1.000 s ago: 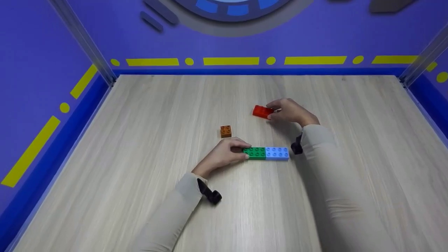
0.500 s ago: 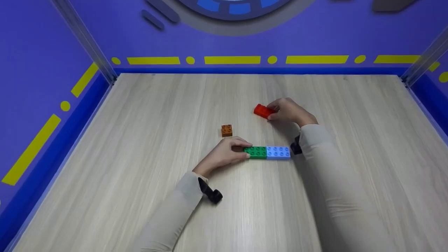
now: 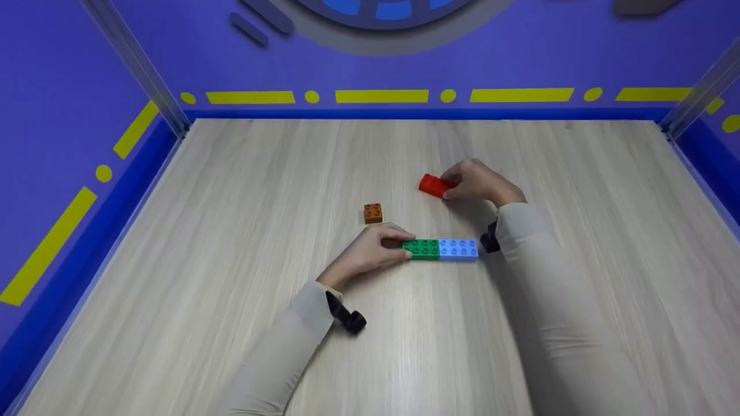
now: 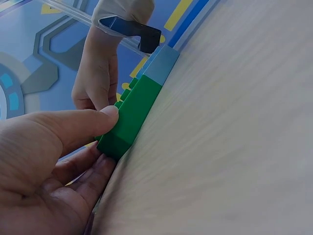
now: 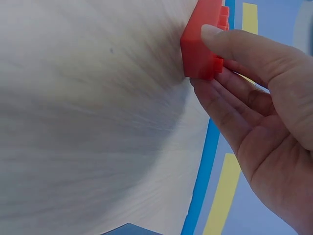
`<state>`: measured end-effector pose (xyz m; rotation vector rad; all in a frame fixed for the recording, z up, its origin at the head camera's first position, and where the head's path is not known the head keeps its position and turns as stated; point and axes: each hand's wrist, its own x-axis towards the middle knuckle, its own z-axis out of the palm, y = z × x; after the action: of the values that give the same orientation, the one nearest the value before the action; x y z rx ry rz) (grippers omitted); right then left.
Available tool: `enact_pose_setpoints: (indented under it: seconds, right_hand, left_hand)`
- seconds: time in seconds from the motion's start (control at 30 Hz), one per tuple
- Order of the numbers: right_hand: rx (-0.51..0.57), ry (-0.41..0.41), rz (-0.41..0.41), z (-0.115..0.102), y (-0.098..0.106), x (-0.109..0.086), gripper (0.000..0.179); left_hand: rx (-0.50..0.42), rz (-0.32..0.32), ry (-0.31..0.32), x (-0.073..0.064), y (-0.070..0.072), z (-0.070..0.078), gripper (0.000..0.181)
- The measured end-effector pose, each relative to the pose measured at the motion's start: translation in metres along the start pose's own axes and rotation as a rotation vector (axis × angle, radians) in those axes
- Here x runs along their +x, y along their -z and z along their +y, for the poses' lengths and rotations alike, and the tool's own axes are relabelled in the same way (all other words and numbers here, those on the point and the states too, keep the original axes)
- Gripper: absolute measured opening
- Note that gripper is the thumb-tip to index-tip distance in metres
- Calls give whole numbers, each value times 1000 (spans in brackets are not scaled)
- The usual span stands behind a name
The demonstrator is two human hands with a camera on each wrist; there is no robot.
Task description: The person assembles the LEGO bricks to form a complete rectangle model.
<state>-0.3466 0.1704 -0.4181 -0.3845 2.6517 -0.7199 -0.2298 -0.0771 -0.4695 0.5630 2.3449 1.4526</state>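
Gripping seems the step: left hand pinches green brick mid-frame, right hand pinches red brick above; next needs steadiness.

A booth-like enclosure, in what building one cannot tell; behind the wood-grain tabletop stands a purple-blue back panel bearing yellow dashes; a similar side panel flanks the tabletop's left; metal posts rise at the tabletop's far corners.

Soft, even light, gentle shadows
Head view: pale sheen on the tabletop below the red brick; right-wrist view: dimmer, soft-edged shadow below-left of the brick, surface smeared.
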Motion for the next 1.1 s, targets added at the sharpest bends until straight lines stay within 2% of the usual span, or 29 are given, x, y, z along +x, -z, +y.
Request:
enact_pose_setpoints:
  seconds: [0.47,0.8,1.1]
  right_hand:
    - [9,68,1,2,0,-9,40]
    - [17,88,8,4,1,-19,40]
    - [17,147,0,8,4,-31,39]
  left_hand:
    - [-30,8,-17,0,0,-1,32]
    - [-12,7,7,0,-1,-2,33]
    - [-15,0,18,0,-1,-1,35]
